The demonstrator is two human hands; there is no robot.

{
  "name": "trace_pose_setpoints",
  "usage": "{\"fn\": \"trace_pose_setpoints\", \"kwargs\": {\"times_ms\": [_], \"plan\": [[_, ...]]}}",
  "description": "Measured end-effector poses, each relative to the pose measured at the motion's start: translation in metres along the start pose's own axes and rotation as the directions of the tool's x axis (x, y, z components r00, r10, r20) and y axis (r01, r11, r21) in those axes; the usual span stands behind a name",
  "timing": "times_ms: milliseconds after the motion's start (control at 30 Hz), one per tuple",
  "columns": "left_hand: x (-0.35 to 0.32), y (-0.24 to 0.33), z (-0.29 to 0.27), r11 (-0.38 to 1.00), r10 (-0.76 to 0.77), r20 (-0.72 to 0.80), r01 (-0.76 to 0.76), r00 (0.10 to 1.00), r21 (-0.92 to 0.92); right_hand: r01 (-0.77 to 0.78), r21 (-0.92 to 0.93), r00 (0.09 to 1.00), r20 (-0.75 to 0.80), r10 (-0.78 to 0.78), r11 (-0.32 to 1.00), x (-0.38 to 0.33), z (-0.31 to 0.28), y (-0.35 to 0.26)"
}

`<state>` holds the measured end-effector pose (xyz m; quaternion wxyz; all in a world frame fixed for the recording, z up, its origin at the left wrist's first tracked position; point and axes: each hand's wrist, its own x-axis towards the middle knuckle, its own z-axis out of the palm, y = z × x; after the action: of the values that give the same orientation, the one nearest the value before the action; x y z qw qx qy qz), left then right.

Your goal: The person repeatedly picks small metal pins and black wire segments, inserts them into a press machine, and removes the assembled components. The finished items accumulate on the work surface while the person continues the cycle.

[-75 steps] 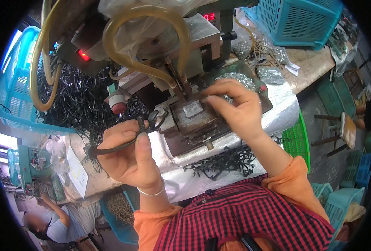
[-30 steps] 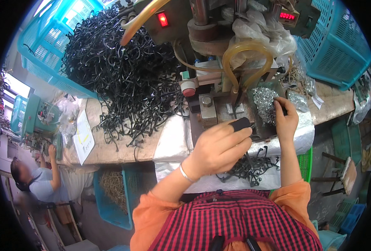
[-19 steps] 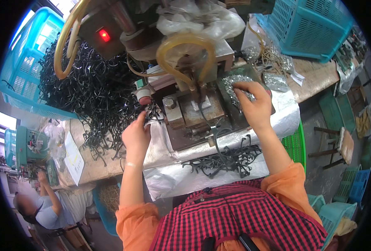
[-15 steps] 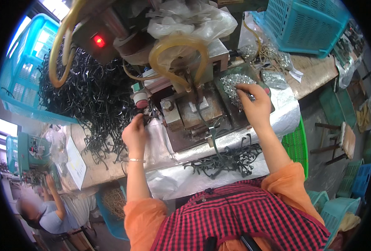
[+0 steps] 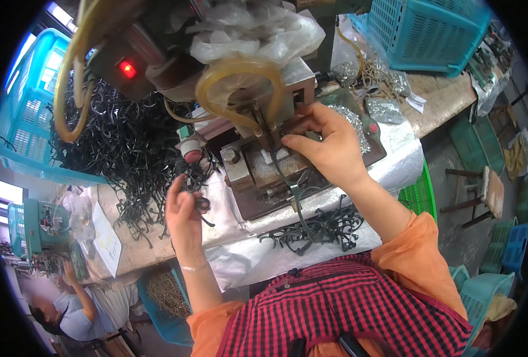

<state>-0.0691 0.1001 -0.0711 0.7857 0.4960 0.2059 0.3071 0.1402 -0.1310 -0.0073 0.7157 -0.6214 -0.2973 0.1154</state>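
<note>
My left hand (image 5: 185, 223) is beside the near edge of a heap of black curved plastic pieces (image 5: 115, 131); one such black piece (image 5: 203, 205) is held in its bent fingers, while the index finger points up. At the press's working head, my right hand (image 5: 332, 149) is closed, thumb and fingers drawn together next to the metal tool (image 5: 268, 140); whatever they pinch is too small or hidden. Under the tool a black curved piece (image 5: 295, 191) lies across the metal die block (image 5: 255, 172) and hangs over its front edge.
Small shiny metal parts (image 5: 352, 122) fill a tray right of the press. Several black pieces (image 5: 329, 229) lie along the foil-covered front edge. A red and green button box (image 5: 190, 149) stands by the heap. Blue crates (image 5: 424, 35) stand behind. A co-worker (image 5: 82, 315) sits at left.
My right hand has moved left from the tray of metal parts to the press tool. My left hand has drawn slightly back from the heap with a black piece. The view has shifted a little.
</note>
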Motion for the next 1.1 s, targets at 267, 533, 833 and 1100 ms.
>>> {"fn": "trace_pose_setpoints", "kwargs": {"times_ms": [267, 533, 833, 1100], "plan": [[0.006, 0.071, 0.131, 0.633, 0.697, 0.211, -0.726, 0.686, 0.269, -0.113, 0.241, 0.993, 0.003, 0.116, 0.964, -0.008, 0.023, -0.010], [0.014, 0.066, 0.126, 0.635, 0.744, 0.148, -0.758, 0.652, 0.149, -0.104, 0.251, 0.991, -0.057, 0.121, 0.962, -0.013, 0.028, -0.009], [-0.013, 0.048, 0.127, 0.480, 0.771, 0.409, -0.868, 0.488, 0.131, 0.138, -0.155, 0.988, -0.042, -0.146, 0.978, -0.039, 0.012, -0.030], [-0.010, 0.020, 0.145, -0.008, 0.446, 0.881, -0.984, 0.156, 0.179, 0.105, -0.928, 0.920, -0.045, -0.388, 0.357, -0.026, -0.085, 0.078]]}}
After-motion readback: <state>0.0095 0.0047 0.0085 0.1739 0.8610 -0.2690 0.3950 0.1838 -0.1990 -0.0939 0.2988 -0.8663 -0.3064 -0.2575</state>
